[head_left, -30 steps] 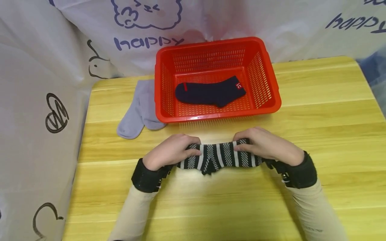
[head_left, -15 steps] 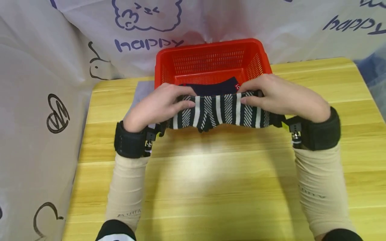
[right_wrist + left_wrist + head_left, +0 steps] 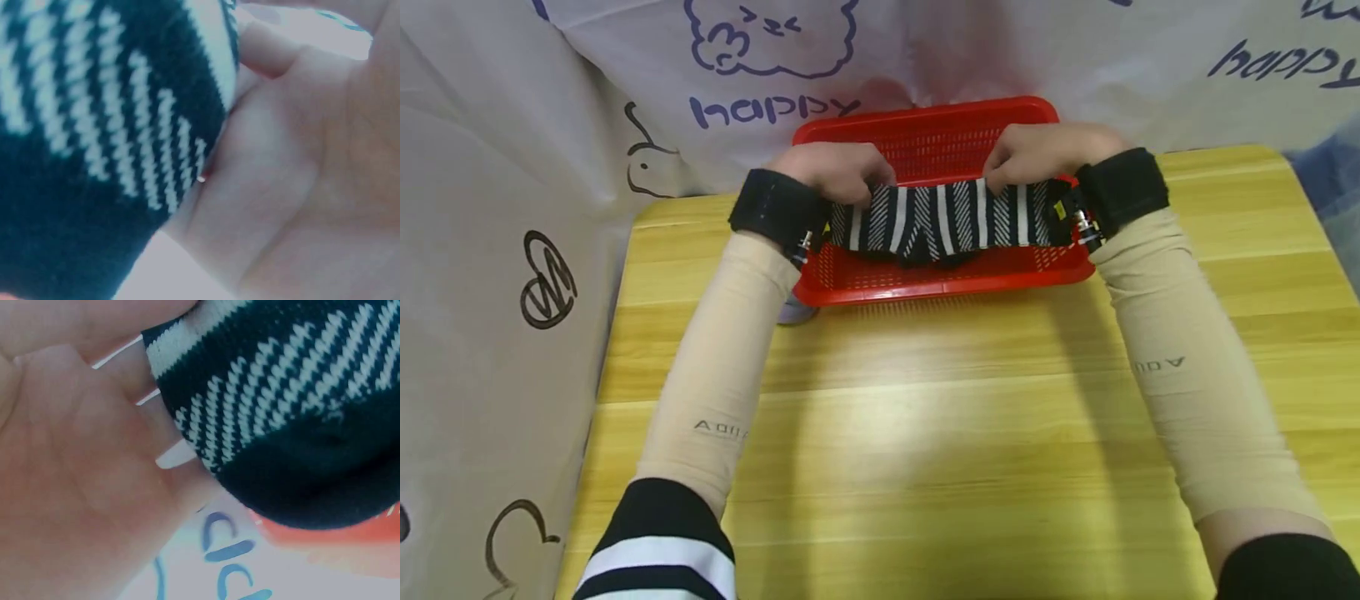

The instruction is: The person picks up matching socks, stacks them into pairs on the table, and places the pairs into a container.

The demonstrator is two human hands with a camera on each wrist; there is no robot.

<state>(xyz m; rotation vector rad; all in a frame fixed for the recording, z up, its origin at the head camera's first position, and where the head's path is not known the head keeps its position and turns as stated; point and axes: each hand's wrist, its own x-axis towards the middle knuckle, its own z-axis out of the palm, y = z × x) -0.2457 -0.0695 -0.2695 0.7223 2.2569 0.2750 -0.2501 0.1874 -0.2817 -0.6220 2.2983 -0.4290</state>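
Observation:
A black-and-white striped sock (image 3: 936, 218) is stretched sideways over the red plastic basket (image 3: 880, 293) in the head view. My left hand (image 3: 842, 169) pinches its upper edge near the left end. Near the other end, my right hand (image 3: 1030, 156) pinches the same edge. Close up in the left wrist view, the sock's dark rounded end (image 3: 312, 469) hangs by the palm. The right wrist view shows striped knit (image 3: 125, 100) against the right palm. The navy sock seen earlier inside the basket is hidden behind the striped one.
The basket stands at the back of the yellow wood-grain table (image 3: 925, 433), against a white cloth (image 3: 962, 50) with drawings. A bit of grey sock (image 3: 797, 312) shows at the basket's front left corner, mostly covered by the left forearm.
Both hands have carried the striped sock away from the body, from the table in front of the basket to over its inside. The navy sock has become covered from view.

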